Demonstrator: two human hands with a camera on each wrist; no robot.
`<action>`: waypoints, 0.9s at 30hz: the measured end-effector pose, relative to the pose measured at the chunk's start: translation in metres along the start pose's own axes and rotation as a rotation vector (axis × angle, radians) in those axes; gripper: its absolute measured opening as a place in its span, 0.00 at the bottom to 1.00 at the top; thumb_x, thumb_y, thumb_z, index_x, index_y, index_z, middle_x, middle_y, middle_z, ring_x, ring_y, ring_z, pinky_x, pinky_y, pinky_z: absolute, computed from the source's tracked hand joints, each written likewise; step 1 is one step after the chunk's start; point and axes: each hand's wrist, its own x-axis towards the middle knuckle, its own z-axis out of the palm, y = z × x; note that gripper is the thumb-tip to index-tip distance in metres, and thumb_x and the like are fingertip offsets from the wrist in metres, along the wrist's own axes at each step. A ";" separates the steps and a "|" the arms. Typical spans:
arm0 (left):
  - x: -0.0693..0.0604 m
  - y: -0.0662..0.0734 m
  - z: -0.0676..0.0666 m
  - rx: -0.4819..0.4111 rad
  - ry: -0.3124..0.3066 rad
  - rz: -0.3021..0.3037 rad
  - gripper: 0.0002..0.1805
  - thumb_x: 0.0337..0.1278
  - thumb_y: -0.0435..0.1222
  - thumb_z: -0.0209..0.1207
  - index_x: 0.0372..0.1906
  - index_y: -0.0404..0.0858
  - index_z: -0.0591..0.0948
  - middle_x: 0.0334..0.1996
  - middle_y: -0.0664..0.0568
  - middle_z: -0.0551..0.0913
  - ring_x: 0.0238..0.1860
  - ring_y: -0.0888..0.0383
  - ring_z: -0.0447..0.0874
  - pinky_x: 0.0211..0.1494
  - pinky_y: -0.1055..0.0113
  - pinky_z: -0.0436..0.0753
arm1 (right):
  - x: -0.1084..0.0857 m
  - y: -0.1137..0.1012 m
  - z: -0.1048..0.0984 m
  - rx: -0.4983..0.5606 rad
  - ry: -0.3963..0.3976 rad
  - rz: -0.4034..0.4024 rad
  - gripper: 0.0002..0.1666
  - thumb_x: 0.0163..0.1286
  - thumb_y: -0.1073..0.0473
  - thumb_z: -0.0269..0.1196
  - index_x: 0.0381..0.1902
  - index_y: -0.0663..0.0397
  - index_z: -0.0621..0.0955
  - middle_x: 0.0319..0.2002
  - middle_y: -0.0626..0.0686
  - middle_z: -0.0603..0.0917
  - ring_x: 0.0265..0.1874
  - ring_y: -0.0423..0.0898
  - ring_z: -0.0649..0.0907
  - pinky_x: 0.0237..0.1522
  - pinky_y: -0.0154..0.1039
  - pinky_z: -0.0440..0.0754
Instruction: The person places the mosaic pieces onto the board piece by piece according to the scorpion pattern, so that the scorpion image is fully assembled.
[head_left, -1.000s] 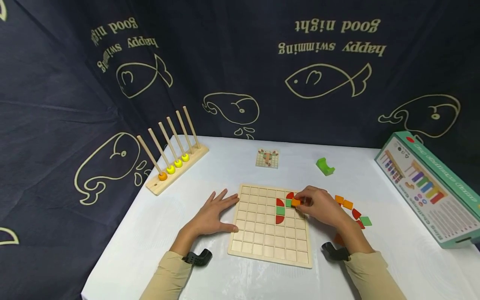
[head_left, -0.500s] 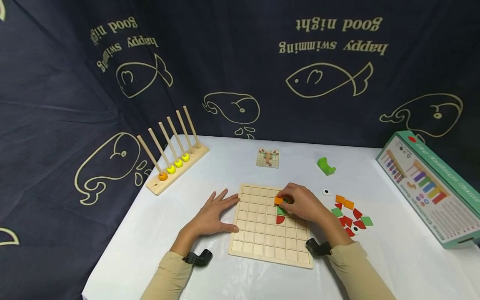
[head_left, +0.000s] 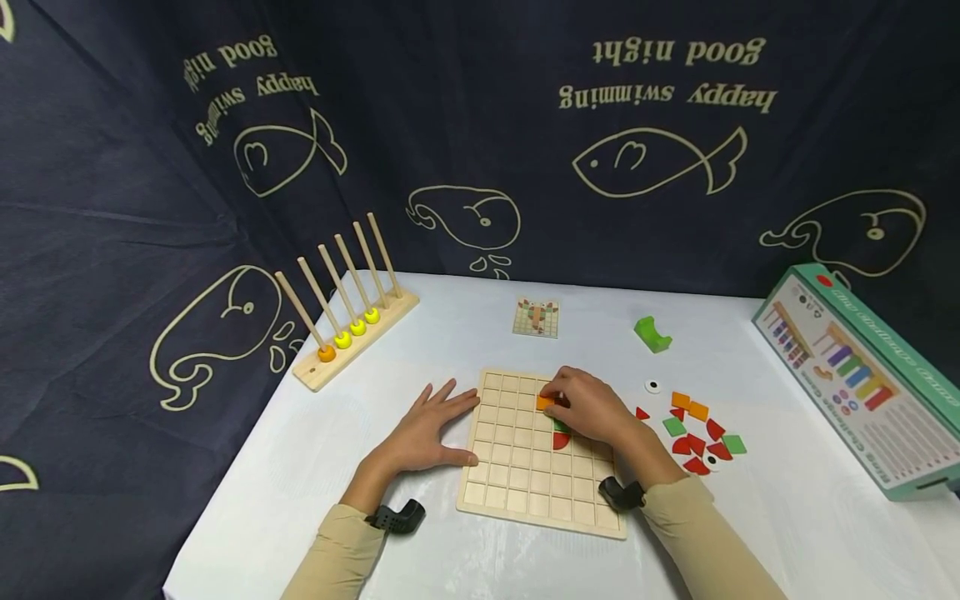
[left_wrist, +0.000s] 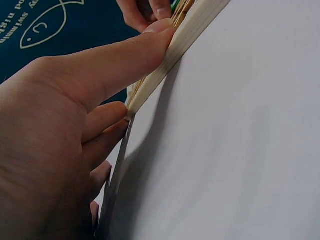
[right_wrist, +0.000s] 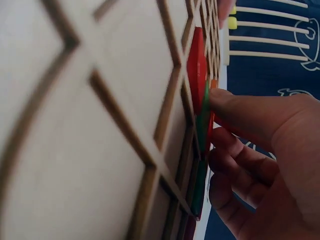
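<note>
A wooden grid board [head_left: 510, 479] lies on the white table. At its left edge my left hand [head_left: 423, 433] rests with fingers spread, and the left wrist view has the thumb [left_wrist: 115, 65] touching the board's rim. Over the upper part of the board, my right hand [head_left: 592, 408] pinches an orange square tile [head_left: 545, 402] between thumb and fingers. Below that tile sit a green tile [head_left: 559, 425] and a red quarter-round tile [head_left: 561, 440], both in grid cells. Other tiles under the right hand are mostly hidden.
Loose red, green and orange tiles [head_left: 697, 411] lie right of the board. A pattern card [head_left: 536, 318] and a green curved block [head_left: 652, 334] are beyond it. A peg rack [head_left: 356, 342] stands at the left, a game box [head_left: 847, 383] at the right.
My right hand has moved left across the board with the orange tile, uncovering more loose tiles on the right. My left hand has stayed put.
</note>
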 end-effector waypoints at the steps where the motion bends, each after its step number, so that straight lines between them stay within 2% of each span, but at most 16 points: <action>1: 0.000 0.000 0.000 -0.001 0.000 0.001 0.52 0.43 0.67 0.63 0.72 0.46 0.64 0.72 0.58 0.61 0.74 0.47 0.44 0.73 0.46 0.39 | 0.000 0.000 0.001 0.000 0.004 -0.001 0.13 0.61 0.55 0.70 0.45 0.47 0.87 0.37 0.44 0.78 0.32 0.40 0.74 0.35 0.39 0.76; 10: 0.000 -0.001 0.001 0.008 -0.003 -0.008 0.53 0.42 0.69 0.61 0.73 0.47 0.64 0.72 0.59 0.60 0.75 0.49 0.43 0.73 0.47 0.39 | -0.006 0.002 -0.003 -0.002 0.046 -0.002 0.11 0.66 0.56 0.65 0.45 0.47 0.87 0.39 0.43 0.78 0.38 0.41 0.75 0.39 0.41 0.77; 14: 0.000 -0.001 0.001 0.010 -0.002 -0.011 0.53 0.42 0.69 0.61 0.73 0.47 0.64 0.72 0.58 0.60 0.74 0.48 0.43 0.73 0.47 0.39 | -0.013 0.008 -0.014 0.011 0.059 0.030 0.07 0.66 0.56 0.65 0.40 0.46 0.87 0.37 0.42 0.77 0.38 0.42 0.75 0.40 0.42 0.77; 17: 0.000 -0.001 0.001 0.011 -0.001 -0.014 0.53 0.42 0.68 0.62 0.73 0.47 0.64 0.72 0.59 0.60 0.74 0.48 0.43 0.73 0.48 0.38 | -0.021 0.017 -0.022 0.023 0.059 0.067 0.04 0.64 0.56 0.67 0.37 0.46 0.86 0.35 0.40 0.77 0.34 0.41 0.75 0.37 0.40 0.76; 21: 0.000 -0.001 0.001 0.014 -0.004 -0.017 0.53 0.42 0.68 0.62 0.73 0.47 0.64 0.72 0.60 0.59 0.75 0.49 0.43 0.74 0.48 0.37 | -0.036 0.035 -0.029 0.048 0.071 0.111 0.06 0.63 0.58 0.67 0.38 0.49 0.86 0.33 0.41 0.78 0.30 0.41 0.75 0.32 0.39 0.75; 27: 0.000 -0.001 0.002 0.018 -0.004 -0.019 0.53 0.41 0.69 0.62 0.73 0.47 0.64 0.72 0.60 0.60 0.75 0.48 0.44 0.74 0.48 0.38 | -0.061 0.065 -0.045 0.078 0.121 0.186 0.10 0.62 0.63 0.66 0.42 0.55 0.85 0.34 0.45 0.80 0.31 0.43 0.76 0.34 0.41 0.76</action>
